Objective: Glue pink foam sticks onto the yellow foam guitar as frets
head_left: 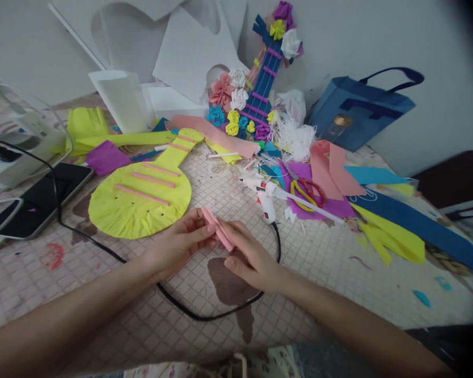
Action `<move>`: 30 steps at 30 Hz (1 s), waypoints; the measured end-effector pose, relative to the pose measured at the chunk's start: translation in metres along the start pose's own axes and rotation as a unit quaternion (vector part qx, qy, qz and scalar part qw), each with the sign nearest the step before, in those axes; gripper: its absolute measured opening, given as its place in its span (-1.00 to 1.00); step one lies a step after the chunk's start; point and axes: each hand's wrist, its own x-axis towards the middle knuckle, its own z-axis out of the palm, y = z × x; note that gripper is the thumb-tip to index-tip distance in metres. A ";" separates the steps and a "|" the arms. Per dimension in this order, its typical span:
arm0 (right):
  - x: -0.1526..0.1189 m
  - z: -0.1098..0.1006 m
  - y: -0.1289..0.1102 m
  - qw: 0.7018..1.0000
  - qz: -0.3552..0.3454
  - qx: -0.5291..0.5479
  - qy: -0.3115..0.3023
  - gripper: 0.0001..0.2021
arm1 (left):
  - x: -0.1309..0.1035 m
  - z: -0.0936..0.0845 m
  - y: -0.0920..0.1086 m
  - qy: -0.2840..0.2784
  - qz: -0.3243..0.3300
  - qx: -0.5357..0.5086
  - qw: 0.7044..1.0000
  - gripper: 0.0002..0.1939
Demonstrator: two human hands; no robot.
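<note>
Between my two hands is a narrow folded strip of pink paper point(218, 230), tilted down to the right. My left hand point(191, 234) pinches its upper left part between thumb and fingers. The fingers of my right hand point(252, 254) wrap along its right side, with the thumb apart below. Just beyond my left hand lies a yellow paper guitar point(142, 202) with pink strips across its body and neck. A white hot glue gun point(266, 199) rests on the table to the right, a white glue stick reaching out from its back.
A blue paper guitar point(265, 89) with paper flowers leans at the back. Scissors point(305, 194) lie on purple paper, near a blue bag point(362, 113). A black cord point(197, 317) loops in front of my hands. A phone point(39, 197) and a power strip point(27, 139) are left.
</note>
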 end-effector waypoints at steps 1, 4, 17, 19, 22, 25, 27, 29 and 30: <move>0.000 0.000 0.001 1.000 -0.001 0.001 0.000 -0.41 | 0.000 0.000 0.000 -0.002 0.002 -0.003 1.000 -0.89; 0.001 0.000 0.003 1.000 -0.003 0.007 0.006 -0.37 | 0.000 0.001 -0.001 -0.003 0.006 -0.009 1.000 -0.90; 0.001 0.001 0.004 0.996 0.021 0.084 0.017 -0.35 | 0.000 0.003 -0.001 -0.006 0.011 -0.014 1.000 -0.92; 0.002 0.001 0.003 0.998 0.015 0.055 0.020 -0.37 | -0.001 0.004 -0.001 -0.001 0.010 -0.007 1.000 -0.92; 0.002 0.002 0.001 0.999 0.010 0.012 0.028 -0.39 | -0.001 0.006 -0.001 0.009 0.013 -0.006 1.000 -0.92; 0.001 0.003 0.000 0.999 0.002 -0.032 0.029 -0.41 | -0.001 0.008 -0.001 0.021 0.013 -0.003 1.000 -0.92; 0.000 0.003 0.001 0.998 0.000 -0.061 0.023 -0.41 | 0.000 0.009 -0.001 0.027 0.011 -0.001 1.000 -0.93; 0.000 0.003 0.001 0.996 0.002 -0.088 0.014 -0.39 | 0.001 0.009 -0.001 0.032 0.009 -0.003 0.999 -0.94; 0.000 0.003 0.001 0.995 0.001 -0.103 0.010 -0.38 | 0.001 0.009 -0.001 0.036 0.010 -0.005 0.999 -0.94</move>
